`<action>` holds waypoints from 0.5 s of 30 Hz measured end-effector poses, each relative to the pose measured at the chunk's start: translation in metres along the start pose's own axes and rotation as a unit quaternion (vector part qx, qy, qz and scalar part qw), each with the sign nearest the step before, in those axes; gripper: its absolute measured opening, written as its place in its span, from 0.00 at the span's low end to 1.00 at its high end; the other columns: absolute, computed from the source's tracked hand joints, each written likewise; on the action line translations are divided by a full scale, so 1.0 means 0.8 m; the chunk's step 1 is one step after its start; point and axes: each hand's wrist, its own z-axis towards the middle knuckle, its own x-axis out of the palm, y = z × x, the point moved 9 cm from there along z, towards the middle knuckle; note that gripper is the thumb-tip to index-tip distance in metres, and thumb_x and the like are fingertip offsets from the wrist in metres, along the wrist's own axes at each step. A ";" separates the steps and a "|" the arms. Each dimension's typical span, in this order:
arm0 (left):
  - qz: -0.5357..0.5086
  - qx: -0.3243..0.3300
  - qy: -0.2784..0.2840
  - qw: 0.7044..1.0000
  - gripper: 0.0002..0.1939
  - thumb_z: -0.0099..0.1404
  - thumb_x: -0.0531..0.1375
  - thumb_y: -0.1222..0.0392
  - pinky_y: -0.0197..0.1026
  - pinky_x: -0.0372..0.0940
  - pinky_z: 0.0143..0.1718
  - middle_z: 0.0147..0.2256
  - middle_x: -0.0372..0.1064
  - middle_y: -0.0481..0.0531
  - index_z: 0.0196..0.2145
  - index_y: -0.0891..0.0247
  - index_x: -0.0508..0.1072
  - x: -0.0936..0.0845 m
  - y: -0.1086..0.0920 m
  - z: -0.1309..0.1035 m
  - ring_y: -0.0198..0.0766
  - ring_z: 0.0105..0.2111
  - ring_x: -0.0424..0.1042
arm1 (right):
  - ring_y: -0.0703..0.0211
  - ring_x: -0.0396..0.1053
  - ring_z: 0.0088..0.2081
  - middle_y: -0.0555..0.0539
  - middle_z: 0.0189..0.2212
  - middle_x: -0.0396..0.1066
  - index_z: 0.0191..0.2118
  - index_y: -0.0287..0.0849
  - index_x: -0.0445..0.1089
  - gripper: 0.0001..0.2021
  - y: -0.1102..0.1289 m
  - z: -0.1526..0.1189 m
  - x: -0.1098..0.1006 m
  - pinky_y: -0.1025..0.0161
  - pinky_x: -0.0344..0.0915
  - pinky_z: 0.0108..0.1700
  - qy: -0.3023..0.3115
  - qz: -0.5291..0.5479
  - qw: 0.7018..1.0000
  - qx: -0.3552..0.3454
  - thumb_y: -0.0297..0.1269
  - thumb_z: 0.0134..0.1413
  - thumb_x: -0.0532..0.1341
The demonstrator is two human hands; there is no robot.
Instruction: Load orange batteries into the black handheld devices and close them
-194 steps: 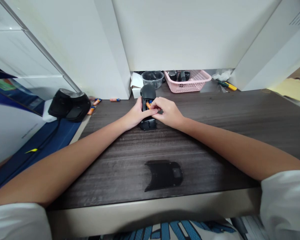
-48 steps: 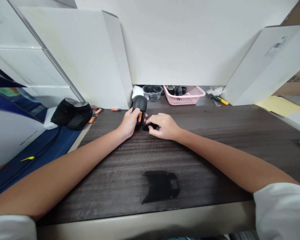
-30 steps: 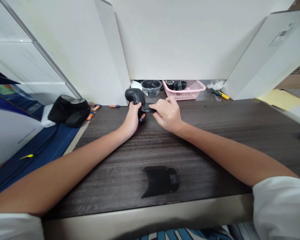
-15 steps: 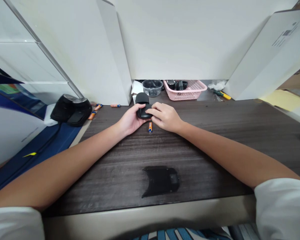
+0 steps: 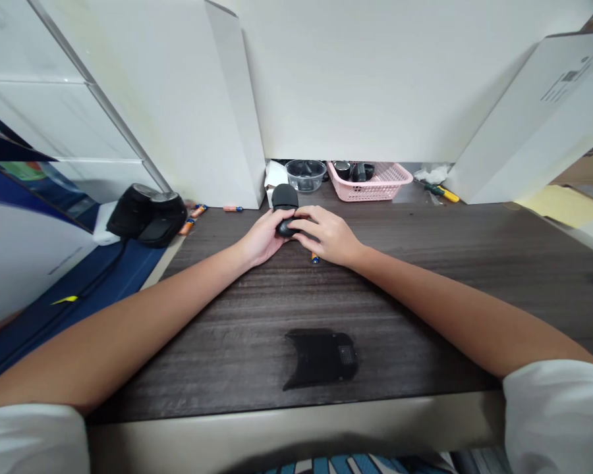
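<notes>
Over the dark worktop point(image 5: 217, 342), we clasp a black device point(image 5: 284, 195) in our curled left hand point(image 5: 263, 239) and right hand point(image 5: 333, 238); its apparent cover point(image 5: 322, 359) lies unfitted, a battery point(image 5: 315, 259) loose nearby.

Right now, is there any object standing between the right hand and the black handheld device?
Nothing visible: the right hand touches the black handheld device, which the left hand grips from the other side. One end of an orange-and-blue battery shows below the right hand, clear of that contact; the hand hides the rest.
</notes>
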 end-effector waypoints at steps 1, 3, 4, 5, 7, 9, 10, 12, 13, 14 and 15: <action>0.001 0.002 -0.002 1.000 0.09 0.61 0.70 0.62 0.36 0.70 0.35 0.35 0.77 0.47 0.38 0.62 0.76 -0.001 0.000 0.000 0.35 0.34 0.74 | 0.48 0.74 0.58 0.38 0.59 0.75 0.56 0.46 0.76 0.12 0.000 0.000 -0.001 0.47 0.74 0.61 -0.006 0.001 1.000 -0.003 0.33 0.74 0.60; 0.006 0.001 -0.012 1.000 0.09 0.62 0.69 0.61 0.37 0.70 0.34 0.34 0.76 0.47 0.38 0.62 0.75 -0.003 0.001 0.000 0.35 0.34 0.74 | 0.47 0.74 0.58 0.38 0.59 0.76 0.56 0.46 0.76 0.12 -0.001 0.000 -0.002 0.46 0.74 0.61 -0.011 0.006 1.000 -0.003 0.33 0.73 0.60; 0.012 0.000 -0.012 1.000 0.08 0.62 0.68 0.61 0.37 0.71 0.34 0.34 0.77 0.48 0.39 0.62 0.75 -0.003 0.002 -0.001 0.36 0.34 0.75 | 0.46 0.74 0.58 0.38 0.59 0.75 0.57 0.47 0.75 0.12 -0.003 0.000 -0.003 0.45 0.73 0.61 -0.013 0.009 1.000 0.003 0.34 0.72 0.61; 0.021 0.000 -0.008 1.000 0.09 0.63 0.68 0.60 0.39 0.71 0.35 0.35 0.77 0.49 0.40 0.62 0.75 -0.001 0.002 -0.003 0.38 0.34 0.76 | 0.44 0.73 0.59 0.38 0.59 0.75 0.57 0.47 0.75 0.13 -0.005 0.000 -0.003 0.43 0.73 0.61 -0.015 0.010 1.000 0.013 0.36 0.71 0.63; 0.047 0.008 0.010 0.999 0.11 0.63 0.67 0.59 0.41 0.72 0.36 0.37 0.78 0.51 0.43 0.62 0.75 0.005 0.001 -0.005 0.41 0.36 0.78 | 0.40 0.72 0.62 0.36 0.61 0.73 0.58 0.47 0.74 0.16 -0.011 -0.001 -0.004 0.40 0.71 0.63 -0.019 0.005 0.999 0.036 0.41 0.68 0.67; 0.066 0.019 0.021 0.997 0.14 0.62 0.67 0.59 0.41 0.72 0.35 0.39 0.79 0.52 0.45 0.62 0.75 0.008 -0.001 -0.007 0.43 0.36 0.80 | 0.38 0.71 0.63 0.35 0.62 0.72 0.58 0.46 0.73 0.20 -0.015 -0.002 -0.005 0.38 0.70 0.63 -0.023 -0.001 0.998 0.050 0.44 0.64 0.71; 0.069 0.023 0.021 0.997 0.15 0.61 0.67 0.59 0.41 0.71 0.34 0.40 0.79 0.52 0.46 0.62 0.75 0.009 -0.002 -0.007 0.43 0.36 0.80 | 0.38 0.71 0.63 0.35 0.62 0.72 0.57 0.46 0.73 0.20 -0.017 -0.002 -0.005 0.38 0.70 0.63 -0.022 -0.001 0.998 0.052 0.45 0.64 0.72; 0.066 0.022 0.018 0.997 0.15 0.60 0.67 0.61 0.41 0.71 0.34 0.41 0.80 0.51 0.46 0.61 0.74 0.008 -0.001 -0.007 0.43 0.36 0.80 | 0.39 0.72 0.62 0.35 0.61 0.73 0.57 0.46 0.73 0.19 -0.018 -0.003 -0.003 0.39 0.71 0.63 -0.020 0.011 0.999 0.048 0.44 0.64 0.72; 0.064 0.019 0.018 0.998 0.16 0.59 0.67 0.61 0.41 0.71 0.34 0.41 0.80 0.51 0.46 0.61 0.74 0.007 -0.001 -0.006 0.43 0.36 0.80 | 0.40 0.73 0.61 0.35 0.61 0.73 0.57 0.46 0.72 0.18 -0.019 -0.003 -0.002 0.40 0.71 0.62 -0.020 0.019 0.999 0.045 0.43 0.65 0.71; 0.062 0.016 0.018 0.998 0.16 0.59 0.67 0.62 0.40 0.71 0.34 0.41 0.80 0.51 0.45 0.61 0.74 0.006 0.000 -0.006 0.42 0.37 0.80 | 0.40 0.73 0.61 0.35 0.61 0.73 0.56 0.46 0.72 0.18 -0.019 -0.004 -0.002 0.41 0.72 0.62 -0.020 0.025 0.999 0.042 0.42 0.65 0.71; 0.061 0.014 0.018 0.998 0.16 0.59 0.67 0.62 0.40 0.71 0.34 0.41 0.80 0.51 0.46 0.61 0.74 0.006 0.000 -0.005 0.42 0.37 0.81 | 0.41 0.73 0.62 0.35 0.61 0.74 0.56 0.46 0.73 0.17 -0.019 -0.004 -0.002 0.41 0.72 0.63 -0.022 0.028 0.999 0.039 0.41 0.66 0.70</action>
